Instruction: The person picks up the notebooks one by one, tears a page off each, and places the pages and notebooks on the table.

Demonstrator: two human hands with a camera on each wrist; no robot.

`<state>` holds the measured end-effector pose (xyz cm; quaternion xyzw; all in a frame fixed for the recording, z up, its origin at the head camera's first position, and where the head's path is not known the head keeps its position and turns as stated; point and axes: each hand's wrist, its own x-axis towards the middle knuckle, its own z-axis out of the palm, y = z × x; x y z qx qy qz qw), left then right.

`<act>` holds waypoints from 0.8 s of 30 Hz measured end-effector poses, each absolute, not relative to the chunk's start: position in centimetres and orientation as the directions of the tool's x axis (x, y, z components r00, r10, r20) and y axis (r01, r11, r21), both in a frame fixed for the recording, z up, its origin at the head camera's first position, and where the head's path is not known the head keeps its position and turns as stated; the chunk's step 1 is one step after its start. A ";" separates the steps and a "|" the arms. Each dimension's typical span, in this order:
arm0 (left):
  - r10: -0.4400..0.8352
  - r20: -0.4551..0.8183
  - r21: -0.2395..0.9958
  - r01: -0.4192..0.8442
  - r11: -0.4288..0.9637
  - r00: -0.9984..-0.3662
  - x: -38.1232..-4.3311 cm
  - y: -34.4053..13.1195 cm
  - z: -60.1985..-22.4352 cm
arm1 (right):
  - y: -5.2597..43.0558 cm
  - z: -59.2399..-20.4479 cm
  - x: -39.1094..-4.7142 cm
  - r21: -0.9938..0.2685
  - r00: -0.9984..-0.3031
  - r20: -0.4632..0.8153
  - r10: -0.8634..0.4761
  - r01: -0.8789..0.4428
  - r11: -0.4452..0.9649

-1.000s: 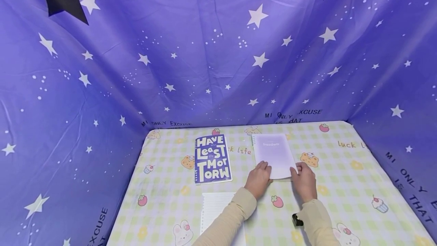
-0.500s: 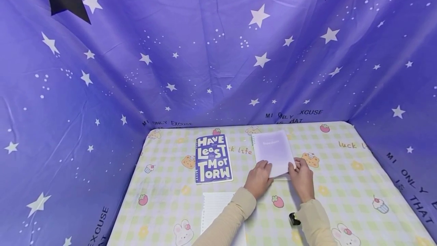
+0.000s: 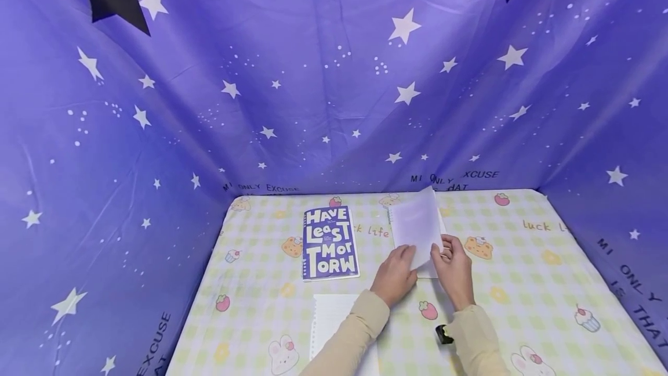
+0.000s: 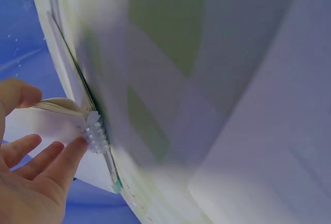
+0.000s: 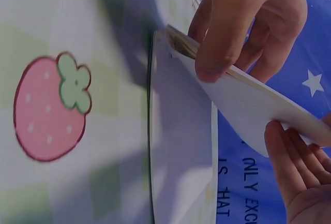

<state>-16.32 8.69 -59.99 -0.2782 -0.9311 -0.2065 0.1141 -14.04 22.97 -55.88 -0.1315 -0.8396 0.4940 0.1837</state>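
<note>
A lilac spiral notebook (image 3: pixel 416 226) lies toward the back of the table, its cover lifted with some pages from the lower right. My right hand (image 3: pixel 455 267) pinches the raised edge, bending it up and leftward. At the lower left corner my left hand (image 3: pixel 395 276) holds the notebook; in the right wrist view its thumb (image 5: pixel 212 61) presses the page edges, with fingers behind. Clear binding rings (image 4: pixel 95 133) show in the left wrist view, near a left fingertip. Under the raised pages, a white page (image 5: pixel 181 131) stays flat.
Left of the hands lies a blue notebook (image 3: pixel 330 242) with large white lettering. A lined loose sheet (image 3: pixel 334 321) with a punched edge sits at the front, partly beneath the left sleeve (image 3: pixel 347 335). Starry blue curtains (image 3: pixel 323 103) surround the checked tablecloth (image 3: pixel 261 300).
My right hand has moved up and left, lifting the cover and pages from nearly flat to a steep bend. My left hand stays at the lower left corner.
</note>
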 end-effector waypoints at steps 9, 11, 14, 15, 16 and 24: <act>0.413 0.258 0.456 0.487 0.745 -0.873 -15.9 7.7 -59.0 | 21.5 -55.9 -14.5 -0.883 -0.942 0.186 0.279 -0.036 0.468; 0.400 0.231 0.488 0.461 0.741 -0.887 -15.8 7.5 -58.9 | 21.1 -55.9 -14.6 -0.881 -0.947 0.195 0.254 -0.056 0.469; 0.377 0.201 0.535 0.423 0.731 -0.904 -15.8 7.2 -58.9 | 20.6 -56.0 -14.5 -0.877 -0.956 0.211 0.205 -0.092 0.472; 0.372 0.198 0.545 0.417 0.727 -0.907 -15.7 7.0 -59.0 | 20.4 -56.0 -14.5 -0.875 -0.958 0.215 0.188 -0.104 0.473; 0.367 0.198 0.552 0.413 0.724 -0.909 -15.7 6.9 -59.0 | 20.2 -56.1 -14.5 -0.873 -0.961 0.220 0.170 -0.116 0.474; 0.341 0.228 0.582 0.408 0.703 -0.912 -15.6 6.3 -59.3 | 19.2 -56.6 -14.7 -0.854 -0.971 0.231 0.066 -0.170 0.492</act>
